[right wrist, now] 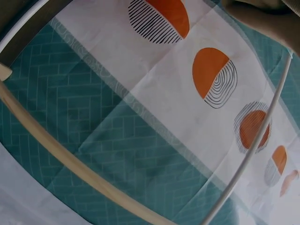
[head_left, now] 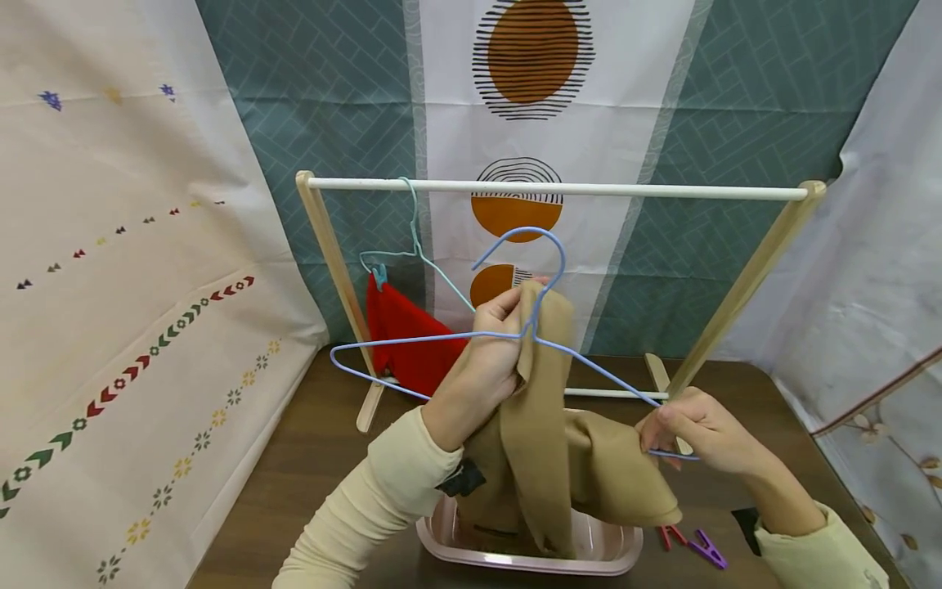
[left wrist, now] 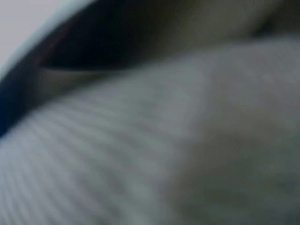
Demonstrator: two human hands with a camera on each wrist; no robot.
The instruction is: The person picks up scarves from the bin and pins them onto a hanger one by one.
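Observation:
A light-blue wire hanger (head_left: 526, 231) is held up in front of the rack, hook pointing upward. At its neck my left hand (head_left: 487, 360) grips a tan cloth garment (head_left: 540, 458), whose long folds drop behind and below the hanger. My right hand (head_left: 695, 429) pinches the hanger's right end, with one side of the garment against its fingers. The garment's lower part hangs into a pink basin (head_left: 530, 562). In the right wrist view a bit of tan cloth (right wrist: 269, 21) shows at the top corner; the left wrist view holds mostly a blurred sleeve (left wrist: 117, 154).
Behind my hands stands a wooden rack with a white rod (head_left: 648, 191). On the rod's left hangs a mint hanger (head_left: 414, 217), a red cloth (head_left: 419, 348) clipped to it by a blue clothespin (head_left: 379, 276). Purple (head_left: 708, 550) and red clothespins (head_left: 666, 536) lie right of the basin.

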